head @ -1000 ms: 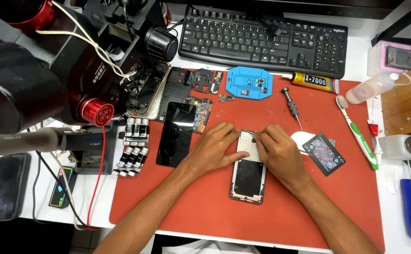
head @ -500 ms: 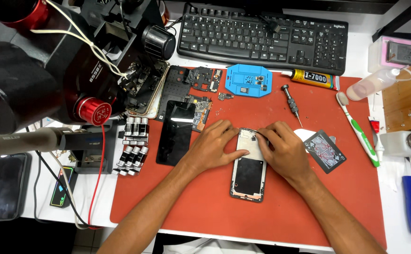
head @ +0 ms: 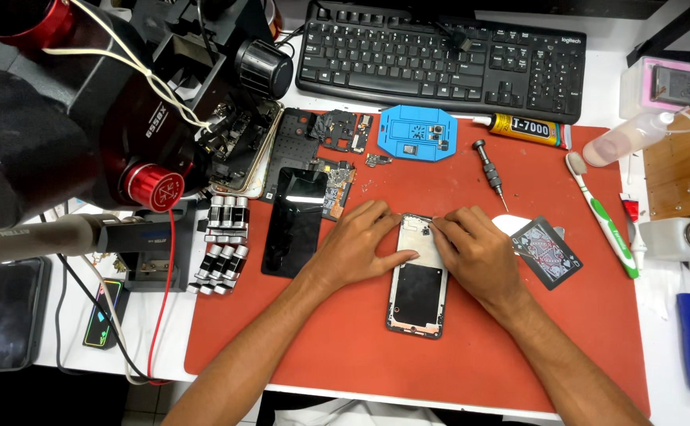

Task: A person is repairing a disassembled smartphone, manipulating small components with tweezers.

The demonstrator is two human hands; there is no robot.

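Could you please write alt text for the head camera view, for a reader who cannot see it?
Two bare hands, left hand and right hand, press on the upper end of an opened phone frame on a red work mat. A black screen panel, screwdriver and keyboard lie nearby.

black phone screen: flat rectangle, left of hands on red mat.
glue tube: yellow-black label, below keyboard.
pink box: top right.

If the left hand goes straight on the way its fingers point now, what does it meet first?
The left hand points right, across the opened phone frame it rests on. The first thing in that line is probably the right hand, whose fingertips already sit at the frame's other edge.
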